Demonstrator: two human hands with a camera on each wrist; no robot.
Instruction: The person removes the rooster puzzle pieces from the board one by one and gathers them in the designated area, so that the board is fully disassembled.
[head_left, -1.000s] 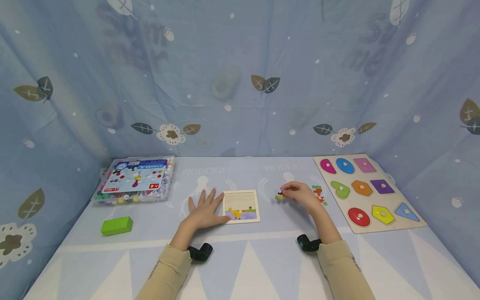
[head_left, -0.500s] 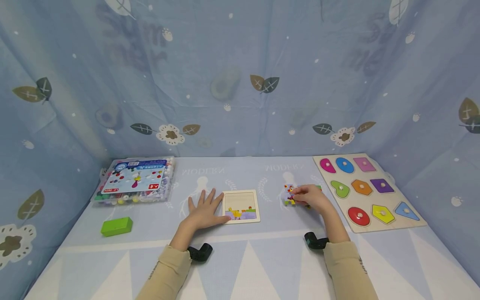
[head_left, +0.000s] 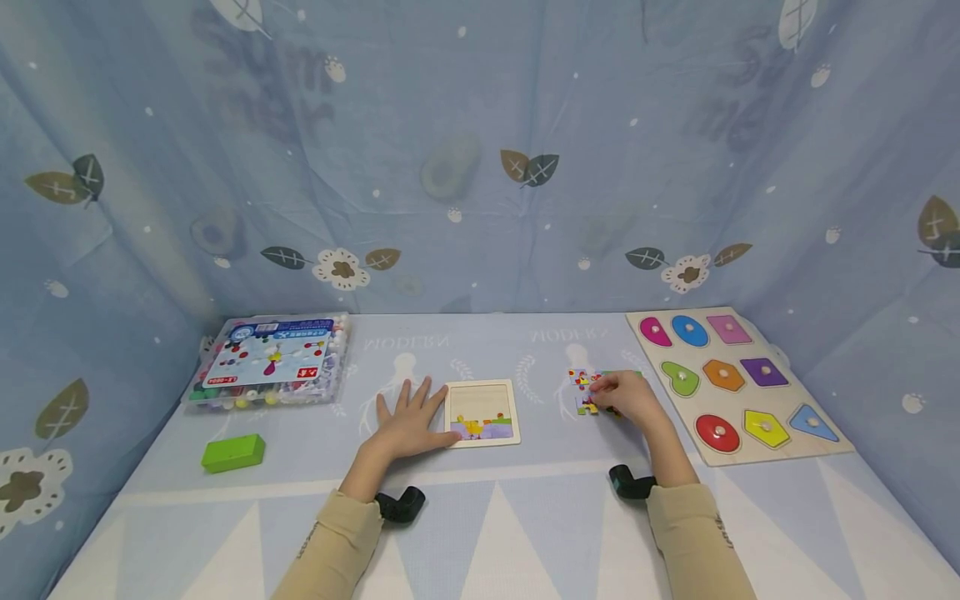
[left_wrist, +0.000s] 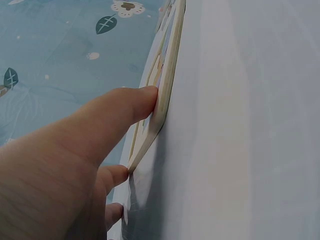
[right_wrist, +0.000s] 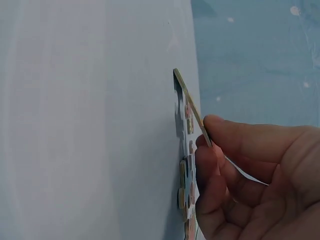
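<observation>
My left hand [head_left: 408, 425] lies spread on the table, its thumb resting on the lower left edge of a small square wooden puzzle tray [head_left: 482, 387]. Yellow, green and purple puzzle pieces [head_left: 487, 428] fill the tray's lower part. In the left wrist view the thumb [left_wrist: 142, 102] presses on the tray's rim and a finger touches its side. To the right of the tray, my right hand [head_left: 633, 400] pinches a thin puzzle piece [right_wrist: 188, 96] between thumb and fingers, tilted above the table. Other loose pieces [right_wrist: 187, 192] lie below, partly hidden by the hand.
On the right is a wooden board [head_left: 738, 400] of knobbed coloured shapes. A clear box [head_left: 273, 358] of beads and small parts stands at the back left, with a green block [head_left: 233, 452] in front of it. A patterned curtain [head_left: 480, 167] rises behind the table.
My right hand has moved to the right with the pinched piece, over the loose pieces, then shifted only slightly. My left hand has stayed on the tray.
</observation>
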